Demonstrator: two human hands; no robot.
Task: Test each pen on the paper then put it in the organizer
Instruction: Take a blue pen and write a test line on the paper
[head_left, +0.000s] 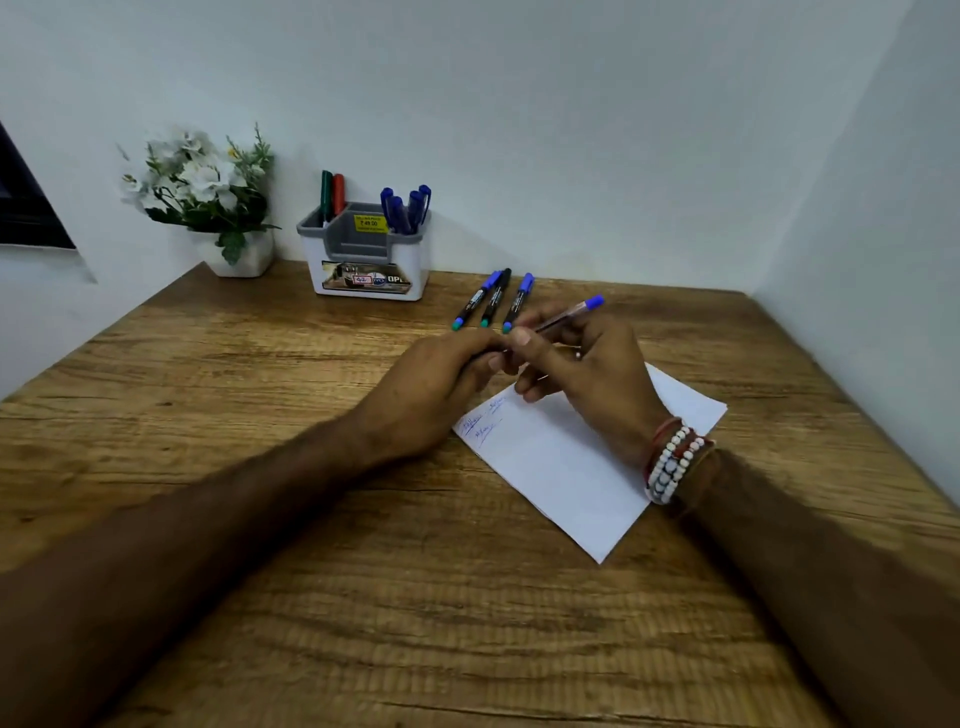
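1. Paper (571, 467) lies near-right on the bench (311, 571).
2. Just above it, left hand (441, 384) and right hand (587, 364) both grip one pen (569, 315), axis near-left to far-right.
3. Organizer (366, 249) far-left; left hand nearer.

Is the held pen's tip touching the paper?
Cannot tell. In the head view both hands, left hand and right hand, cover the pen tip; paper lies beneath.
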